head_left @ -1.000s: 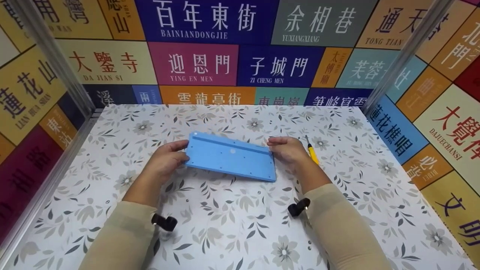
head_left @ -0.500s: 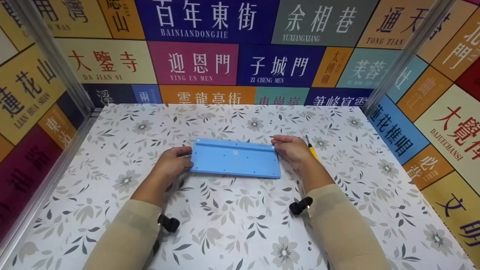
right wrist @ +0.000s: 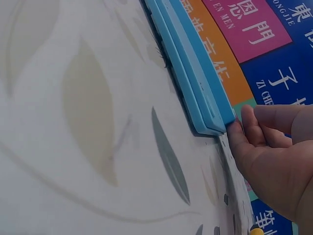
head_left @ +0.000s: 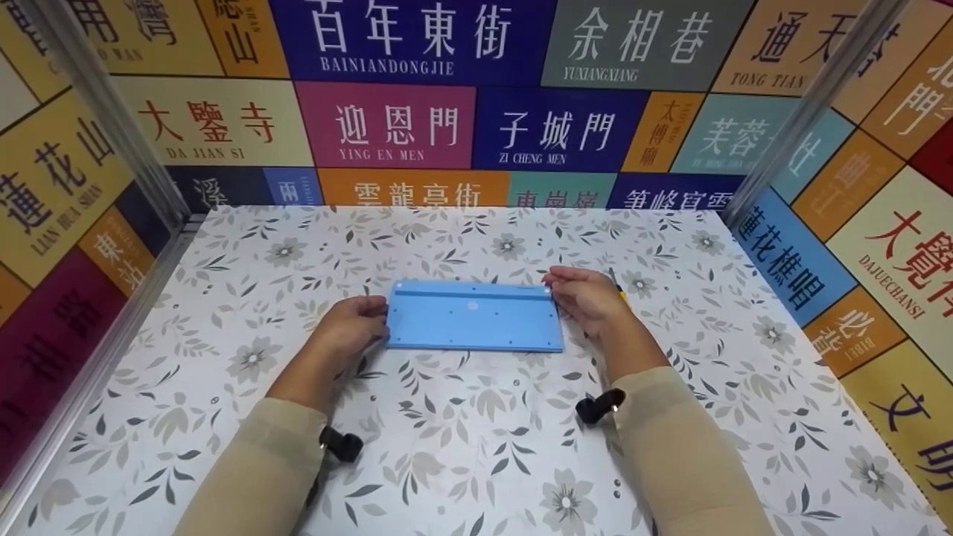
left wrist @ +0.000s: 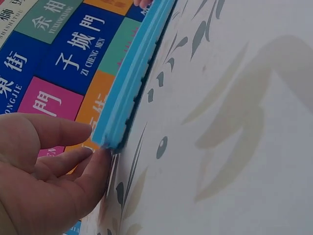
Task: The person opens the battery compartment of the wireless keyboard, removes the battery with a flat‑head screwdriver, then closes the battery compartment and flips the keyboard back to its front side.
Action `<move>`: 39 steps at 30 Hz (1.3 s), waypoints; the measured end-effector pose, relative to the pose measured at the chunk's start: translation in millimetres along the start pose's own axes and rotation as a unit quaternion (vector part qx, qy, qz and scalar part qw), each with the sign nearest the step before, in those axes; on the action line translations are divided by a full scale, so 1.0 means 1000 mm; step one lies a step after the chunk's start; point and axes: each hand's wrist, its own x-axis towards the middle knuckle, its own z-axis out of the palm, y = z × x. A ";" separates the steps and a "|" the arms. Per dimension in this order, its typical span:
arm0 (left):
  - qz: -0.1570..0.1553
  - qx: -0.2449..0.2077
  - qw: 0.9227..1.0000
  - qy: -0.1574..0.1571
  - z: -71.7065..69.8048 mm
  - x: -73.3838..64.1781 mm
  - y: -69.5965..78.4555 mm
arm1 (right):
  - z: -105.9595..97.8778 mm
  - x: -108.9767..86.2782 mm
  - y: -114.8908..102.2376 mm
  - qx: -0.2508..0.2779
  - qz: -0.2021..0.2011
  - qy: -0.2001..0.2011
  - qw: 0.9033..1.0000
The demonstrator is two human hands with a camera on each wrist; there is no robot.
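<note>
A light blue keyboard (head_left: 476, 320) lies face down and level at the table's middle, its flat back with small screw holes and a raised bar uppermost. My left hand (head_left: 350, 327) holds its left end; in the left wrist view, thumb and fingers (left wrist: 73, 132) meet at the corner. At the far right corner my right hand (head_left: 592, 301) grips with the fingertips, and the right wrist view shows them against the keyboard's end (right wrist: 215, 120). The keys underneath are mostly hidden.
A yellow-handled screwdriver (head_left: 624, 294) lies just beyond my right hand, partly covered by it. The table (head_left: 461, 454) has a floral cover. Printed panels (head_left: 394, 123) and metal posts enclose its back and sides.
The keyboard has gone from tilted to level, lower and slightly to the right. Both hands have moved with it, and the right hand now hides more of the screwdriver.
</note>
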 end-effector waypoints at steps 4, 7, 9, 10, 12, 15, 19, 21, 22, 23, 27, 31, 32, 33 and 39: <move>0.003 -0.001 1.000 -0.008 0.000 0.001 -0.001 | -0.002 0.001 0.000 0.004 0.003 -0.003 1.000; 0.001 -0.015 1.000 -0.015 -0.001 0.003 -0.003 | -0.003 0.002 -0.001 0.014 0.005 -0.002 1.000; 0.005 -0.039 0.999 -0.024 -0.002 0.004 -0.004 | -0.003 0.002 -0.002 0.017 0.007 0.000 1.000; 0.007 -0.048 0.999 -0.026 -0.002 0.005 -0.005 | -0.004 0.002 -0.002 0.018 0.007 0.001 1.000; 0.012 -0.059 0.998 -0.028 -0.001 0.006 -0.005 | -0.004 0.003 -0.003 0.020 0.008 0.003 1.000; 0.018 -0.055 0.998 -0.026 -0.001 0.006 -0.005 | -0.004 0.004 -0.004 0.017 0.012 0.008 1.000; 0.021 -0.019 0.999 -0.022 -0.002 0.003 -0.005 | -0.002 0.007 -0.006 -0.002 0.014 0.010 1.000; 0.023 -0.007 1.000 -0.021 -0.002 0.002 -0.005 | 0.000 0.009 -0.007 -0.019 0.011 0.008 1.000; 0.025 -0.003 0.999 -0.022 -0.003 0.002 -0.005 | 0.001 0.010 -0.008 -0.028 0.008 0.006 1.000; 0.026 -0.001 0.999 -0.023 -0.003 0.001 -0.005 | 0.002 0.010 -0.009 -0.039 0.006 0.004 0.999; 0.023 0.000 0.999 -0.022 -0.003 0.000 -0.006 | 0.004 0.013 -0.012 -0.072 0.002 0.008 0.997; 0.012 0.011 1.000 -0.018 -0.003 0.000 -0.007 | 0.006 0.016 -0.015 -0.082 -0.003 0.013 0.997; 0.011 0.016 1.000 -0.018 -0.003 0.000 -0.007 | 0.007 0.017 -0.016 -0.087 -0.005 0.012 0.996; 0.010 0.020 1.000 -0.018 -0.003 0.000 -0.007 | 0.007 0.018 -0.016 -0.095 -0.008 0.008 0.995; 0.018 0.039 0.999 -0.017 -0.001 -0.001 -0.006 | 0.009 0.022 -0.017 -0.221 -0.025 -0.004 0.975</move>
